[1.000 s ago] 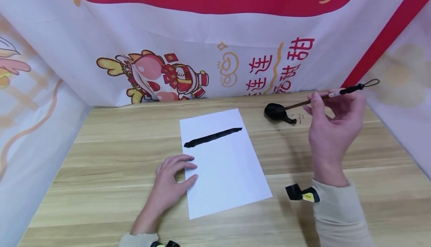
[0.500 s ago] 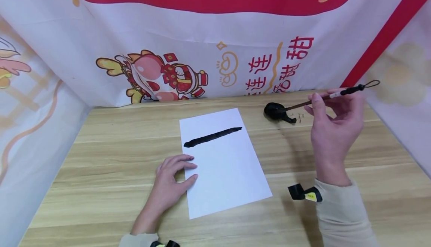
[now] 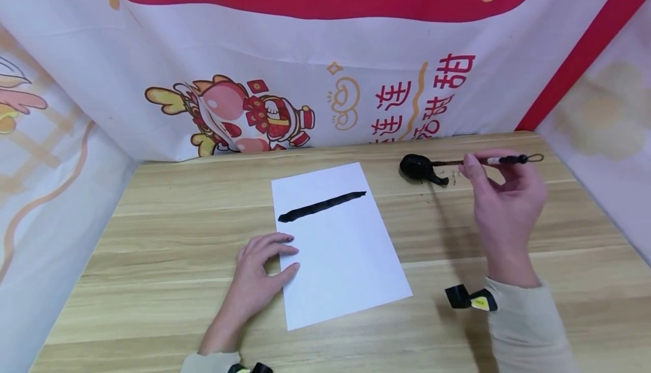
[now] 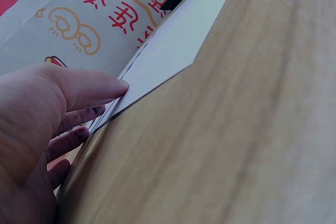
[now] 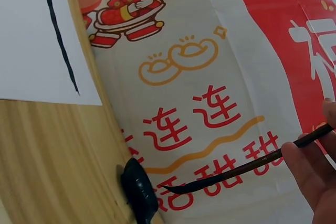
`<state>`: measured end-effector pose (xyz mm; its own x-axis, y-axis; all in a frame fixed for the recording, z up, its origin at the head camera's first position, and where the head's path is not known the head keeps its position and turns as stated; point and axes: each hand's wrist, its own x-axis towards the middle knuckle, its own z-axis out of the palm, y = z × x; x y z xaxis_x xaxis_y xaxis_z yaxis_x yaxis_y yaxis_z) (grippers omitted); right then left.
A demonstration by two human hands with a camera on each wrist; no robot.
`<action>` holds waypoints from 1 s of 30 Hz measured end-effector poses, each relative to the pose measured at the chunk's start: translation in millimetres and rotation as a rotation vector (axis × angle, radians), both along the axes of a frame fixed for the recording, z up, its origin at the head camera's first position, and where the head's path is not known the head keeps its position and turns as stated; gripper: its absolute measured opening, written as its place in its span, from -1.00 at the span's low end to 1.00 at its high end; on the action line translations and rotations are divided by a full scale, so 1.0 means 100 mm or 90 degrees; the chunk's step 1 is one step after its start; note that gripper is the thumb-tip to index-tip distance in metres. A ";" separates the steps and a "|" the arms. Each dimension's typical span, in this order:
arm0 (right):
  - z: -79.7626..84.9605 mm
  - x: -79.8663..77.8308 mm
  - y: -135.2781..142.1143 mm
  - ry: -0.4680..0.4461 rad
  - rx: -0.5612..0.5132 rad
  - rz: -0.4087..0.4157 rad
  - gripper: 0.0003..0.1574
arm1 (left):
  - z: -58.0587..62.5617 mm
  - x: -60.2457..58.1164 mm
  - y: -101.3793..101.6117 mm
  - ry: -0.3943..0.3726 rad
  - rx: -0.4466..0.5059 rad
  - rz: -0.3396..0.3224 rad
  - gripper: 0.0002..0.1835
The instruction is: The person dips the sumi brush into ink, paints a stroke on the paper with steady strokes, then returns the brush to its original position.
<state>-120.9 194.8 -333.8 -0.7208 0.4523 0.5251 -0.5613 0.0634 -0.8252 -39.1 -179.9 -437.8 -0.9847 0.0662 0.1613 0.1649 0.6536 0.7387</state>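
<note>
My right hand (image 3: pixel 508 203) pinches a writing brush (image 3: pixel 458 163) by its brown handle, between thumb and fingers. The brush's dark, pointed tip shows in the right wrist view, a little above a small black dish with a curved tail (image 5: pixel 139 187); tip and dish are apart there. In the head view the dark bristles blend with the dish. My left hand (image 3: pixel 261 271) rests with relaxed, spread fingertips on the left edge of a white sheet of paper (image 3: pixel 341 271). One thick black stroke (image 3: pixel 322 207) runs slantwise across the upper part of the sheet.
The wooden table (image 3: pixel 168 260) carries the paper in the middle and the dish at the back right. A printed cloth (image 3: pixel 285 45) hangs right behind the table, with more cloth at both sides. Small dark marks lie beside the dish.
My right hand has shifted slightly right and down in the head view. The brush has swung to nearly level, its tip now off the dish's middle. My left hand and the paper stay put.
</note>
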 end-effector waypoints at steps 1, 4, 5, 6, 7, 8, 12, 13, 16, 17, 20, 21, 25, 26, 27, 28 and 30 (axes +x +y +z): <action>-0.02 0.01 0.02 0.002 -0.012 0.017 -0.78 | 0.00 0.00 0.00 -0.001 0.000 0.000 -0.71; -0.07 0.04 0.08 -0.017 -0.044 0.059 -0.74 | 0.01 0.00 0.00 -0.003 0.001 0.001 -0.71; -0.08 0.05 0.10 -0.025 -0.052 0.070 -0.71 | 0.01 0.00 0.00 -0.003 0.001 0.001 -0.71; -0.09 0.07 0.11 -0.039 -0.050 0.074 -0.69 | 0.01 0.00 0.00 -0.003 0.001 0.001 -0.71; -0.10 0.08 0.12 -0.050 -0.044 0.079 -0.67 | 0.01 0.00 0.00 -0.002 0.001 0.001 -0.71; -0.10 0.10 0.13 -0.061 -0.035 0.082 -0.66 | 0.02 0.00 0.00 0.000 0.001 0.001 -0.71; -0.14 0.15 0.16 -0.095 0.005 0.096 -0.66 | 0.02 0.00 0.00 0.007 0.002 0.000 -0.71; -0.15 0.16 0.16 -0.105 0.005 0.101 -0.67 | 0.02 0.00 0.00 0.007 0.002 -0.001 -0.71; -0.19 0.19 0.17 -0.142 -0.017 0.120 -0.66 | 0.02 0.00 0.01 0.008 0.004 -0.001 -0.71; -0.20 0.20 0.17 -0.156 -0.024 0.126 -0.65 | 0.02 0.00 0.01 0.009 0.004 -0.001 -0.71; -0.23 0.22 0.19 -0.182 -0.026 0.144 -0.63 | 0.02 0.01 0.02 0.012 0.005 -0.003 -0.71; -0.24 0.23 0.20 -0.189 -0.016 0.146 -0.61 | 0.02 0.01 0.02 0.013 0.006 -0.003 -0.71; -0.29 0.25 0.24 -0.211 0.035 0.142 -0.62 | 0.02 0.01 0.02 0.019 0.008 -0.004 -0.71; -0.30 0.25 0.25 -0.219 0.044 0.138 -0.66 | 0.02 0.01 0.02 0.020 0.008 -0.004 -0.71; -0.31 0.25 0.25 -0.223 0.048 0.135 -0.71 | 0.02 0.01 0.02 0.019 0.008 -0.004 -0.72; -0.33 0.25 0.26 -0.229 0.056 0.128 -0.75 | 0.02 0.01 0.02 0.017 0.008 -0.004 -0.72; -0.37 0.25 0.26 -0.248 0.087 0.115 -0.79 | 0.02 0.01 0.02 0.010 0.006 -0.003 -0.73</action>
<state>-95.5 221.0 -370.4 -0.9378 0.2458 0.2451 -0.2226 0.1160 -0.9680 -37.8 -177.8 -435.4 -0.9817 0.0695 0.1775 0.1799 0.6457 0.7421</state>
